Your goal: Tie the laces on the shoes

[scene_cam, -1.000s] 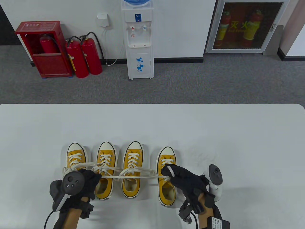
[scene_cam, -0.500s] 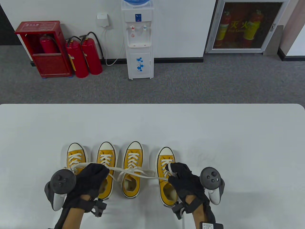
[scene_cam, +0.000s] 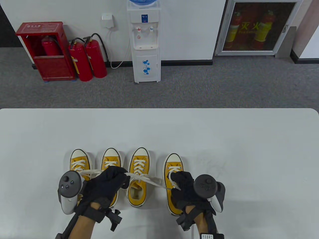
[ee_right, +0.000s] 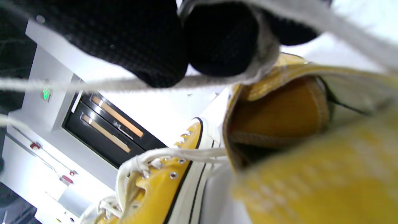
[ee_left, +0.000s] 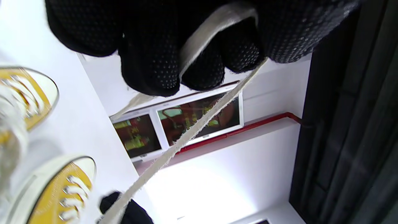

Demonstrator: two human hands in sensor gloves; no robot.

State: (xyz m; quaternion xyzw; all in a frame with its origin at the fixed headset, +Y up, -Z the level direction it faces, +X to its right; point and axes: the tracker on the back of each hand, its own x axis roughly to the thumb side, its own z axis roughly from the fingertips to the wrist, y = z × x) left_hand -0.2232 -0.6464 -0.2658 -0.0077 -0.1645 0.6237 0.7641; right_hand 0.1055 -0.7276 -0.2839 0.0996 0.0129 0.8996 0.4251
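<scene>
I have both hands low over a row of four yellow canvas sneakers with white rubber toe caps, standing side by side on the white worktop [scene_cam: 224, 139]. My left hand [scene_cam: 104, 185] sits above the second sneaker from the left [scene_cam: 111, 161]; its fingers [ee_left: 149, 68] are curled around a flat white cotton lace [scene_cam: 152, 179], which the left wrist view shows passing between them and running away taut toward the other hand. My right hand [scene_cam: 184, 189] is over the rightmost sneaker [scene_cam: 173, 164], and its fingers [ee_right: 217, 40] are hooked through a loop of the same white lace, pinching it just above that shoe's open throat. Between my two sets of fingers the lace stretches across the third sneaker [scene_cam: 138, 164], where a loose crossing lies just beyond my left fingertips. The leftmost sneaker [scene_cam: 79, 161] has lace ends trailing sideways under my left tracker. As for progress, I judge the work to be in its early or middle part: I can see no finished bow on any shoe, the strands are drawn out rather than knotted, and whether the crossing over the third shoe is a first half-knot I cannot tell. Forming loops, cinching the rightmost shoe's knot, and the other three shoes all seem left to do.
</scene>
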